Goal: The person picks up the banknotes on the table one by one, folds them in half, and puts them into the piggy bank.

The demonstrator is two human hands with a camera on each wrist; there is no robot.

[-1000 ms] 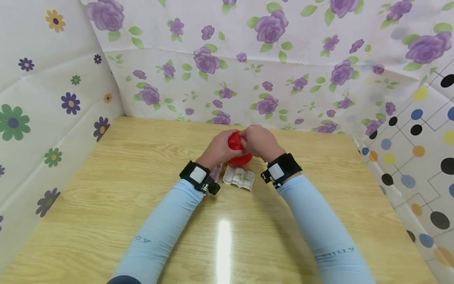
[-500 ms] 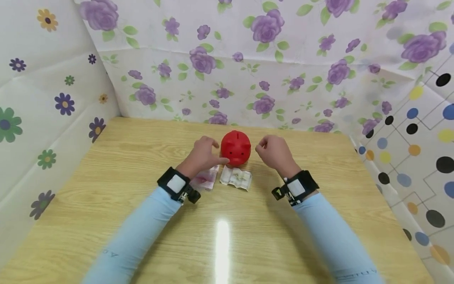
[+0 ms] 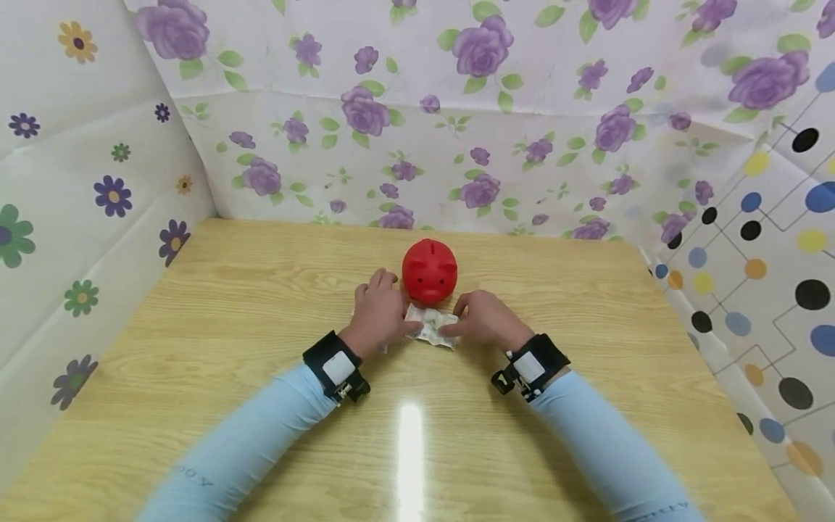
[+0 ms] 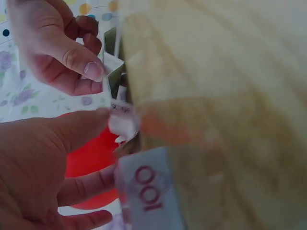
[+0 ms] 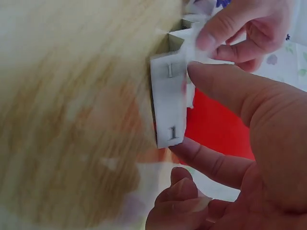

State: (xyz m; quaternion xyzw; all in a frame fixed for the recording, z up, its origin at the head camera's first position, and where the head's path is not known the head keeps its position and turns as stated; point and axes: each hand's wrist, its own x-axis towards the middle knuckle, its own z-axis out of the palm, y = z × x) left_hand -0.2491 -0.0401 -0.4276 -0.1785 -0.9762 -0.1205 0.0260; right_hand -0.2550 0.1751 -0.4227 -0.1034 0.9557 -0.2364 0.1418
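A red piggy bank point(image 3: 429, 268) with ears, eyes and a top slot stands at the back of the table. Just in front lies a creased white-green banknote point(image 3: 432, 330), marked 1 in the right wrist view. My left hand point(image 3: 377, 316) reaches its left end, thumb touching it and fingers spread. At the other end, my right hand point(image 3: 491, 319) holds the note's edge between thumb and index finger. A pink banknote point(image 4: 151, 191) marked 100 lies beneath my left hand, mostly hidden in the head view.
The wooden table point(image 3: 274, 268) ends at a wall of purple-flowered cloth point(image 3: 385, 167). Patterned cloth also hangs at the left and right sides. Wrist cameras on black straps sit on both wrists.
Both hands were around the piggy bank, the right one at its top. They have parted from it and come down and forward to the white-green banknote. The piggy bank stays put.
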